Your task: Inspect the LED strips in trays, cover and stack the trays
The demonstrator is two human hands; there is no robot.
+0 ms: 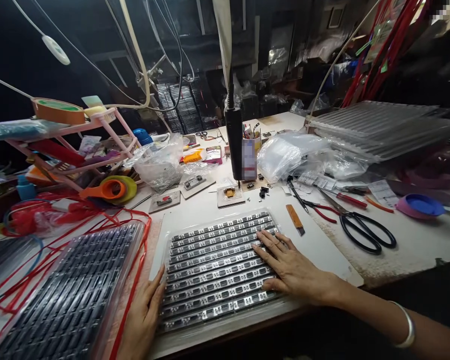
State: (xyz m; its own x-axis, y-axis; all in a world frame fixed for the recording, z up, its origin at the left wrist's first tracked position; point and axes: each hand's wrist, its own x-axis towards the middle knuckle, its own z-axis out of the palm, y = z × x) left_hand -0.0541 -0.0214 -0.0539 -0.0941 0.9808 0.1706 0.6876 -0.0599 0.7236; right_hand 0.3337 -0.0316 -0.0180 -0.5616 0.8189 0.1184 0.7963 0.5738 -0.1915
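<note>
A pale, scuffed desk [416,240] is spreading across the middle of the frame, and a smooth white board [315,240] is lying on it. On that board, at lower center, a shallow clear plastic tray [225,322] is sitting, its straight parallel rows filling with shiny, silvery metal parts [217,275] that are showing dark cutouts. At lower left, a second tray [124,272] is holding long, glossy black ribs, and flat red straps [146,245] are winding around it. A pink plastic rack [116,127] is standing at upper left.

The right hand [290,267] is resting on the right side of the central tray, its grip released and wide: the fingers are fanning out nearly flat over the metal rows, the thumb is standing apart, and nothing is being clasped. The left hand [144,310] is bracing the tray's left edge, its grip unclenched, the fingers extending along the rim rather than curling.

Crinkled clear bags [296,152] are heaping up right of center. A black cylindrical power driver [233,142] is hanging at upper center. Black-looped scissors [347,214] are lying at right, a round blue dish [422,205] is sitting beyond them, and a slim, orange-brown cutter [294,217] is lying just above the right hand.
</note>
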